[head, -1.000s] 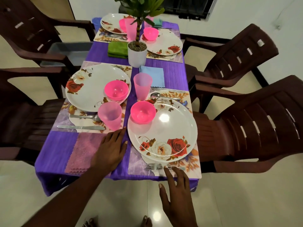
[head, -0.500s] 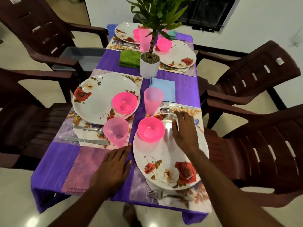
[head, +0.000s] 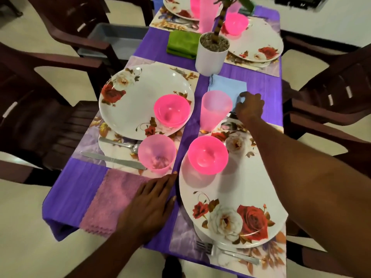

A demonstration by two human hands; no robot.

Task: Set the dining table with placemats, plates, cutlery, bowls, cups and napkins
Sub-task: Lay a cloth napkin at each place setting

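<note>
My right hand (head: 250, 106) reaches across the near right setting and pinches the near right corner of the light blue napkin (head: 225, 86), just right of a pale pink cup (head: 215, 109). My left hand (head: 148, 205) rests flat on the purple tablecloth, its palm partly over the pink napkin (head: 108, 205). The near right floral plate (head: 241, 207) carries a bright pink bowl (head: 208, 155), with a fork (head: 224, 253) on its placemat. The left floral plate (head: 140, 97) holds another pink bowl (head: 171, 110), beside a pale pink cup (head: 156, 155), a knife (head: 112, 160) and a spoon (head: 120, 144).
A white plant pot (head: 210, 55) stands mid-table next to a green napkin (head: 182, 44). Two more plate settings with pink cups and a bowl (head: 235, 23) lie at the far end. Dark brown chairs (head: 329, 93) line both sides, and a grey bin (head: 118, 37) sits at the left.
My right hand rose from below the table's front edge, passed over the near right plate, and now pinches the blue napkin's corner. My left hand stayed put. The view moved closer.
</note>
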